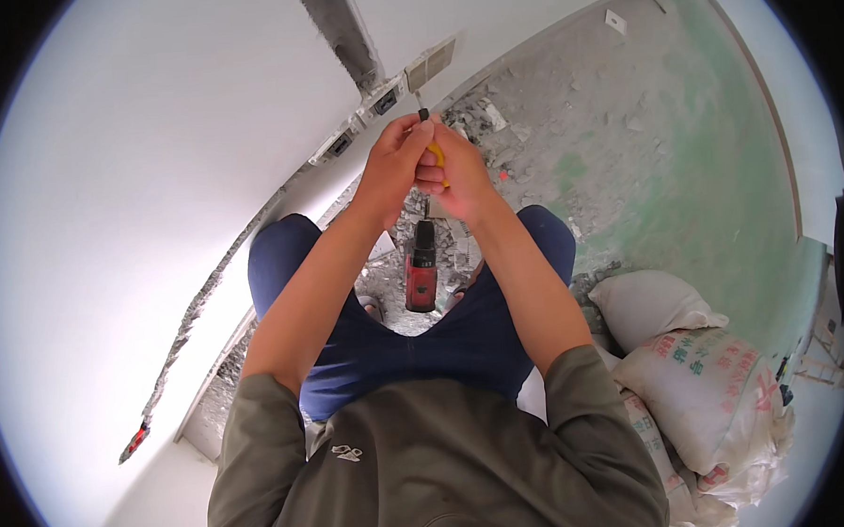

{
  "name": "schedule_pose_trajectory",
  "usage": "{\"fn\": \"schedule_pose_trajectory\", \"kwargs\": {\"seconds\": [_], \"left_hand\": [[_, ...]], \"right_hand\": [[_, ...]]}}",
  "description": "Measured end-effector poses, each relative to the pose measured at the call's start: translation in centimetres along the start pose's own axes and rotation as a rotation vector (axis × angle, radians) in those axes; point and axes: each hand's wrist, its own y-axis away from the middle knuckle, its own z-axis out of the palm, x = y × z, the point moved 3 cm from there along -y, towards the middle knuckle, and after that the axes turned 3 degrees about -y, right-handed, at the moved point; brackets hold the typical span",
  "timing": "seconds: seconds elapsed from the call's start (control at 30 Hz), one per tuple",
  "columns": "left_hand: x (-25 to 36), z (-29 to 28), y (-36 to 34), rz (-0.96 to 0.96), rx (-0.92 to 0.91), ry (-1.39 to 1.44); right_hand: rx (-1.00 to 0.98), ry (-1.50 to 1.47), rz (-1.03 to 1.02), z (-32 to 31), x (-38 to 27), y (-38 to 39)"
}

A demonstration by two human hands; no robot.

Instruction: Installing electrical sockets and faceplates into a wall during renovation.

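Note:
My left hand [401, 161] and my right hand [460, 168] are closed together around a yellow-handled hand tool [437, 155] with a black upper part, held upright just below a beige wall plate [430, 63]. Its thin tip is near the plate's lower edge; whether they touch I cannot tell. Beside the plate, to the left, are an open wall box [385, 102] and a second one [340, 145]. A red and black power drill [422, 279] with a bit is below my hands, between my knees.
A chiselled channel [332, 37] and a long groove run along the white wall [126, 182]. A small red tool [134, 443] is at the lower left. Rubble [486, 110] lies on the dusty floor [624, 151]. Stacked white sacks [692, 398] are at my right.

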Motion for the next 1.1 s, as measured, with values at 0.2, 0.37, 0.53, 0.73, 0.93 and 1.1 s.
{"fn": "schedule_pose_trajectory", "kwargs": {"seconds": [0.2,0.37,0.53,0.73,0.93,1.1], "left_hand": [[-1.0,-2.8,-0.8,0.015,0.058,-0.001],[0.2,-2.6,-0.8,-0.002,0.065,0.002],[1.0,-2.5,-0.9,0.013,-0.018,0.002],[0.4,-2.2,-1.7,0.035,-0.123,0.000],[1.1,-0.8,-1.0,0.034,-0.101,0.046],[1.0,-2.3,-1.4,0.113,0.007,0.098]], "right_hand": [[0.055,-0.189,-0.054,0.9,3.1,-2.5],[0.075,-0.256,-0.085,2.4,2.1,-2.9],[-0.041,-0.256,-0.050,2.1,1.3,-3.3],[0.136,-0.133,-0.062,2.1,0.0,-3.4],[-0.087,-0.143,0.100,0.1,-1.7,-4.0],[0.214,-0.246,-0.093,4.2,0.4,-3.8]]}}
